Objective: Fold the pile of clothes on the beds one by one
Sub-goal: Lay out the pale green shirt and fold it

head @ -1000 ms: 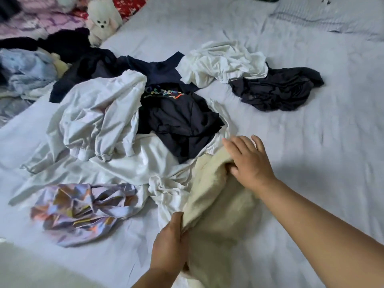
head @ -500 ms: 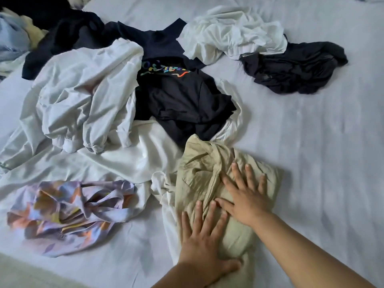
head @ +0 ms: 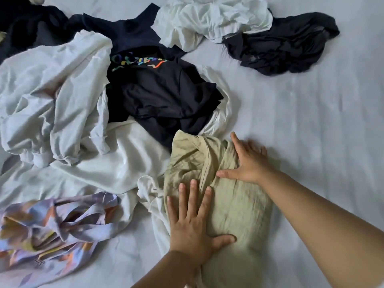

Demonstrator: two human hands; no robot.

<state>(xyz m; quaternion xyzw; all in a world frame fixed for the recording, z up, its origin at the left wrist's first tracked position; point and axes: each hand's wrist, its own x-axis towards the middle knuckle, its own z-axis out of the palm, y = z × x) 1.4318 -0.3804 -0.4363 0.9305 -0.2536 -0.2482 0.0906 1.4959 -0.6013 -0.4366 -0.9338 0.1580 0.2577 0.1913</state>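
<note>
A folded beige garment (head: pixel 239 206) lies on the pale bed sheet (head: pixel 311 125) in front of me. My left hand (head: pixel 192 227) presses flat on its near left part, fingers straight and spread. My right hand (head: pixel 247 162) lies flat on its far right part, thumb pointing left. Behind it spreads the pile: a black shirt with coloured lettering (head: pixel 158 94), a large white garment (head: pixel 49 90), a cream top (head: pixel 124 159) and a lilac patterned piece (head: pixel 47 227).
At the far side lie a crumpled white garment (head: pixel 212 19) and a black garment (head: pixel 284 44). More dark clothes (head: pixel 31 30) sit at the top left. Bare sheet stretches along the right side of the bed.
The beige garment went from held up by both hands to lying folded. My right hand has since slid toward its far right edge, and my left hand stays pressed on it.
</note>
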